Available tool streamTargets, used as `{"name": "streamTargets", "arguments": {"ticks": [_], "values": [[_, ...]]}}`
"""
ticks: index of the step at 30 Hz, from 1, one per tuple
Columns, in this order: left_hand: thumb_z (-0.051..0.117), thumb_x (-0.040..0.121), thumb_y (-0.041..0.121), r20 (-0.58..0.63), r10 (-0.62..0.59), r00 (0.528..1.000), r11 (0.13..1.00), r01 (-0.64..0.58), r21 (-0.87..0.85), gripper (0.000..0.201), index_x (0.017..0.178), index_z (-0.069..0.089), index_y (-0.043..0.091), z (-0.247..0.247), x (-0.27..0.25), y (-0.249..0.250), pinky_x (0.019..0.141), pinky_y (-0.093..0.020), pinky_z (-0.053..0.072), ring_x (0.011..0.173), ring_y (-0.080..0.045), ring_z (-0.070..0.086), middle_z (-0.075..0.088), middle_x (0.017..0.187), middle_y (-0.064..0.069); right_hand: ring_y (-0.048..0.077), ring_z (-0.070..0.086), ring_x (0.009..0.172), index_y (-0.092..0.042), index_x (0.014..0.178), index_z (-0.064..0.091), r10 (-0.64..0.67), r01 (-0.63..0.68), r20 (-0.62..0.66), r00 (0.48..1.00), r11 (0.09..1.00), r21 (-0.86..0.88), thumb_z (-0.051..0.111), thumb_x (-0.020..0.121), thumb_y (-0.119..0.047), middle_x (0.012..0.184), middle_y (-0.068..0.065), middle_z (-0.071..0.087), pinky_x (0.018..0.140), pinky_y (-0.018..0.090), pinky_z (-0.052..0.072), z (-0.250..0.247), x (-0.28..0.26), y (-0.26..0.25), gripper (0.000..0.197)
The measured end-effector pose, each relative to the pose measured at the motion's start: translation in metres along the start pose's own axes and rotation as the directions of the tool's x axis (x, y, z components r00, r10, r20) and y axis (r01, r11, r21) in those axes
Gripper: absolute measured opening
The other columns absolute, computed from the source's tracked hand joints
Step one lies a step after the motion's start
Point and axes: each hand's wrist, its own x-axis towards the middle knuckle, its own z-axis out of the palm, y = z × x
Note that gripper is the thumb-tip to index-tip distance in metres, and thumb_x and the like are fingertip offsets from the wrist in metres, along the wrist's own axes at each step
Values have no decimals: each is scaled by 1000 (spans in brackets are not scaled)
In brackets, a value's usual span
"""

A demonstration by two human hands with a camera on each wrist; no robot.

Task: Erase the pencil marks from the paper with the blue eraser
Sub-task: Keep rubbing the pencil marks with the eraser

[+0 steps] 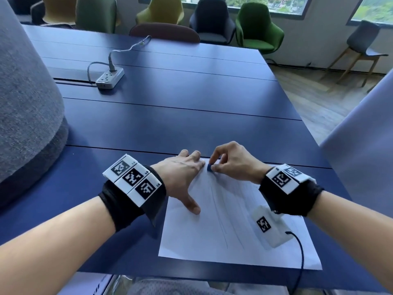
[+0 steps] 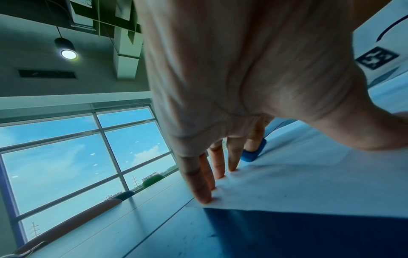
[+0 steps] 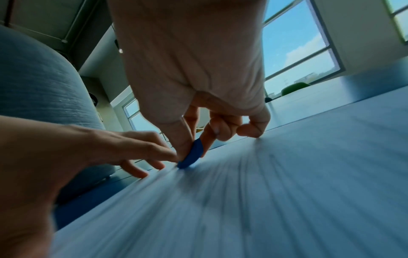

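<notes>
From the head camera, low in the frame, the left hand (image 1: 184, 177) lies flat with straight fingers spread on the white paper (image 1: 223, 235), while the right hand (image 1: 231, 161) pinches the blue eraser (image 1: 209, 167) at the sheet's far edge. The left wrist view shows fingertips (image 2: 206, 200) pressing the paper's corner. In the right wrist view, blurred, the eraser seems to touch the sheet at centre.

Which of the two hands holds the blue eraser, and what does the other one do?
The right hand pinches the blue eraser against the paper near its far edge. The left hand holds nothing; it presses flat on the paper.
</notes>
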Motion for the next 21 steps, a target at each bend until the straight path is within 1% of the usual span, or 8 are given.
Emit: {"name": "streamTargets", "arguments": {"ticks": [3, 4, 9, 12, 14, 15, 19, 21], "values": [[80, 56, 72, -2, -1, 1000, 1000, 1, -8, 106, 138, 40, 18, 1, -1, -1, 97, -32, 40, 114, -21, 34, 35, 133, 2, 1, 46, 45, -20, 79, 75, -29, 36, 237, 971, 999, -26, 71, 78, -12, 56, -8, 57, 46, 12, 35, 2, -14, -7, 9], [80, 55, 72, -1, -1, 1000, 1000, 1, -16, 106, 138, 40, 19, 2, 0, -2, 97, -33, 41, 113, -20, 34, 35, 133, 2, 1, 46, 47, -22, 79, 76, -27, 41, 252, 967, 998, -52, 72, 77, -12, 57, -9, 56, 47, 12, 35, 1, -13, -9, 10], [80, 55, 71, -6, -6, 1000, 999, 6, -35, 112, 143, 36, 19, 1, -1, -1, 96, -34, 43, 116, -19, 34, 36, 130, 5, 4, 51, 55, -18, 83, 75, -17, 17, -2, 1000, 999, -48, 73, 77, -12, 63, -7, 59, 48, 8, 37, 3, 9, -9, 9], [80, 55, 71, 8, -18, 1000, 999, 19, -29, 106, 138, 41, 17, 1, -1, 0, 95, -32, 43, 116, -20, 34, 35, 134, 3, 0, 50, 48, -19, 79, 74, -34, 40, 109, 993, 998, -54, 72, 77, -11, 61, -5, 59, 46, 9, 35, 5, -7, -5, 8], [80, 56, 70, 20, -25, 999, 999, 25, -22, 104, 136, 42, 16, 1, -1, -1, 94, -33, 43, 115, -20, 34, 35, 134, 2, 1, 48, 48, -20, 78, 74, -13, 35, 241, 970, 995, -89, 73, 76, -14, 61, -5, 60, 49, 14, 37, 2, -16, -7, 7], [81, 56, 70, 24, -28, 999, 999, 28, -23, 104, 136, 41, 16, 1, -1, -1, 95, -34, 43, 115, -21, 34, 35, 134, 2, 3, 48, 50, -20, 79, 75, -5, 33, 256, 967, 994, -103, 74, 75, -15, 62, -4, 60, 51, 17, 38, 0, -16, -8, 7], [81, 57, 70, 21, -20, 1000, 999, 20, -29, 107, 139, 39, 17, 0, -1, -1, 95, -34, 43, 117, -19, 33, 34, 133, 4, 5, 52, 54, -21, 77, 75, -9, 10, 29, 1000, 999, -40, 70, 75, -10, 63, -3, 63, 54, 18, 39, 2, -2, -5, 11], [81, 57, 69, 22, -20, 1000, 999, 21, -30, 106, 139, 39, 17, 0, -1, -1, 94, -32, 42, 118, -19, 33, 34, 135, 4, 1, 50, 49, -22, 73, 73, -32, 35, 60, 998, 998, -54, 69, 76, -9, 59, -6, 61, 52, 16, 39, 5, -9, -3, 14]]}}
